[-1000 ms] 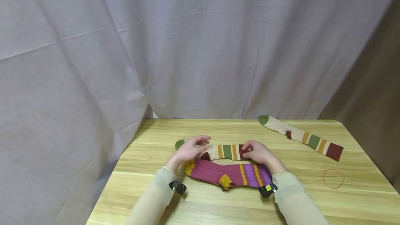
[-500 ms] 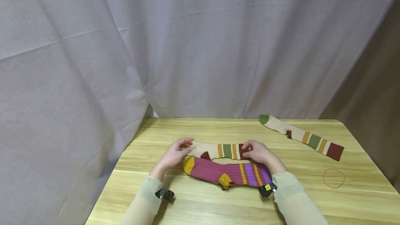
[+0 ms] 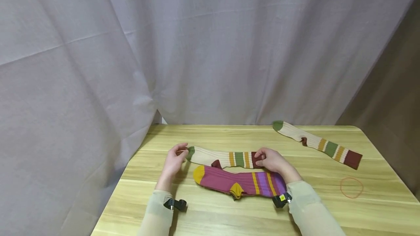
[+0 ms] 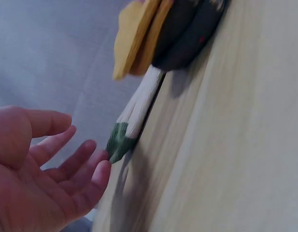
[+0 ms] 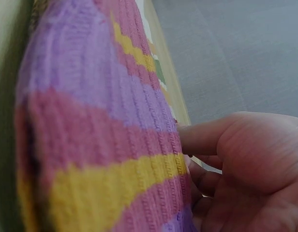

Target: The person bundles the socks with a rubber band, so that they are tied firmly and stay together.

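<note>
A flat, banded cream sock [image 3: 211, 157] is laid at twelve o'clock of the magenta sock [image 3: 218, 180]; at its green toe [image 3: 190, 153], at nine o'clock, the left hand [image 3: 174, 161] is held relaxed and unclosed. The maroon cuff [image 3: 255, 162], at three o'clock, is partly covered by the right hand [image 3: 273, 160], whose grip cannot be determined. Stacked yellow layers [image 4: 132, 41] are shown edge-on by the left wrist view alone, coarse ribbing [image 5: 105, 140] closely by the right.

No text can be read; the yellow label [image 3: 282, 197] on the right wrist camera [image 3: 278, 203] is too small.
</note>
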A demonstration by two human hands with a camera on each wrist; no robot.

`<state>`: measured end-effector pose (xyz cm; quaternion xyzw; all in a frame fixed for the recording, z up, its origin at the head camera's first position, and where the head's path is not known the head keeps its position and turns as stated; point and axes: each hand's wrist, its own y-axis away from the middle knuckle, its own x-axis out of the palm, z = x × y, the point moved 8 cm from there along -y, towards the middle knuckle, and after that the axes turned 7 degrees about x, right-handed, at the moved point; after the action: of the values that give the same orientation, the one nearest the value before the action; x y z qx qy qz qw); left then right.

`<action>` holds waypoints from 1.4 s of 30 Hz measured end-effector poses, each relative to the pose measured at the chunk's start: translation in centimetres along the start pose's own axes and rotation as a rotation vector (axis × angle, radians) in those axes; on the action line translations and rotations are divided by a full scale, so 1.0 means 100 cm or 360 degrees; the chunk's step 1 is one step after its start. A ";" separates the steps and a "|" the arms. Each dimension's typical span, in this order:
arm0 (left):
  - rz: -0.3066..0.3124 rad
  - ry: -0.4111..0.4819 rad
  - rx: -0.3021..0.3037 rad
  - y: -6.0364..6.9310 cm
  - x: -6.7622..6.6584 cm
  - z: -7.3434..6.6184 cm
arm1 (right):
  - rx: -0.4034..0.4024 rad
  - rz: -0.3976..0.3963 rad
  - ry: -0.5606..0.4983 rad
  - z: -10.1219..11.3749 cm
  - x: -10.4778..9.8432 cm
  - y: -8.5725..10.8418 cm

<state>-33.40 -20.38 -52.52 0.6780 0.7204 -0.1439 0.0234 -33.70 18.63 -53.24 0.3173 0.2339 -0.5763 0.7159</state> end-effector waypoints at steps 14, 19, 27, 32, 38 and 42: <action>0.0084 -0.0294 -0.0085 -0.023 -0.006 0.017 | -0.0013 -0.0002 0.0007 0.004 0.001 0.003; 0.0087 -0.0375 -0.0080 -0.026 -0.003 0.019 | -0.0013 -0.0008 0.0012 0.002 0.001 0.003; 0.0097 -0.0482 -0.0047 -0.031 0.001 0.020 | -0.0043 -0.0030 0.0018 0.002 0.002 0.003; 0.0105 -0.0543 -0.0029 -0.031 0.002 0.019 | -0.0023 -0.0018 0.0018 0.001 0.003 0.002; 0.0094 -0.0551 -0.0072 -0.030 0.000 0.021 | -0.0018 -0.0016 0.0013 -0.001 0.006 0.001; 0.0099 -0.0549 -0.0092 -0.028 -0.001 0.021 | -0.0023 -0.0022 0.0014 -0.002 0.005 0.002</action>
<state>-36.49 -21.08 -54.01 0.6643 0.6882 -0.2365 0.1708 -33.39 18.44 -53.73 0.3130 0.2433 -0.5783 0.7131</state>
